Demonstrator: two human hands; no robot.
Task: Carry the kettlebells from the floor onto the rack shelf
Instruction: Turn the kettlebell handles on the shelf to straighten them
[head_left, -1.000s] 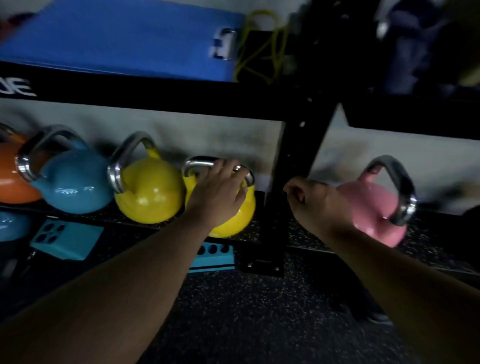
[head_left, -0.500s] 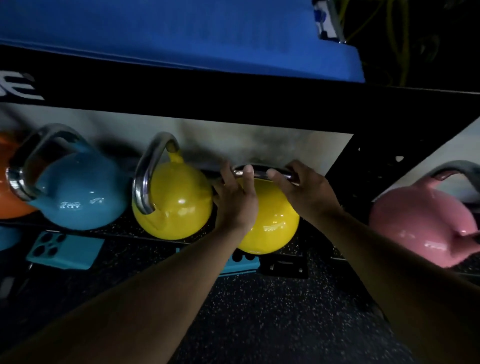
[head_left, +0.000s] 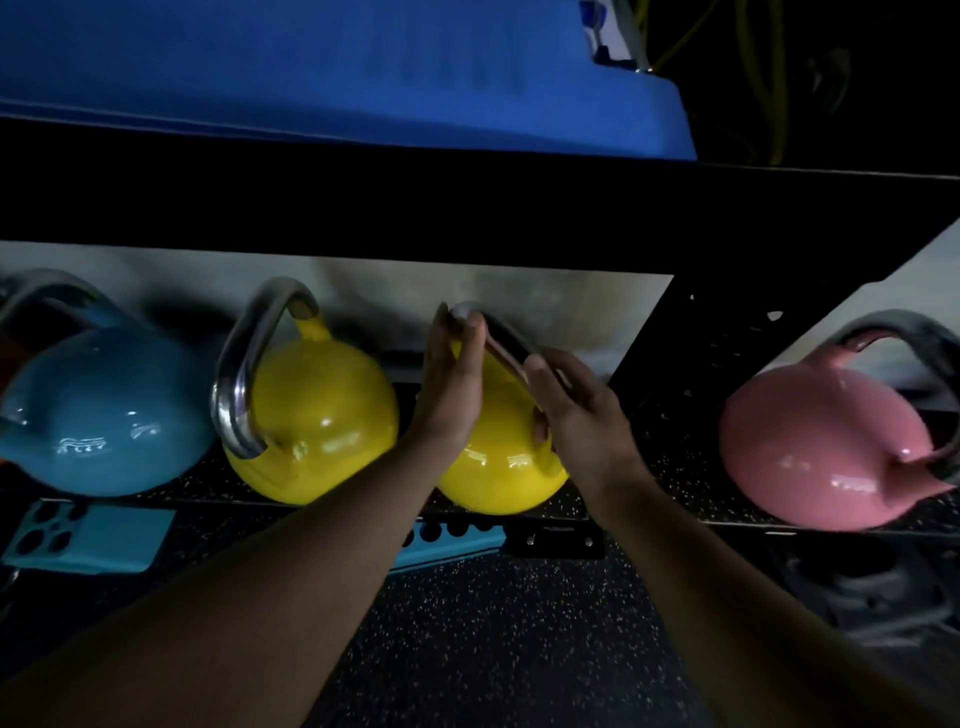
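Head view: my left hand and right hand clasp the yellow kettlebell's handle; I'd settle it upright on the shelf before releasing.

You have two yellow kettlebells mid-shelf, a blue one toward its left end, a pink one right; the black shelf is white-speckled.

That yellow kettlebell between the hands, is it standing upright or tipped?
Tipped. The right-hand yellow kettlebell rests on the rack shelf, its steel handle slanting sideways between the left hand and right hand.
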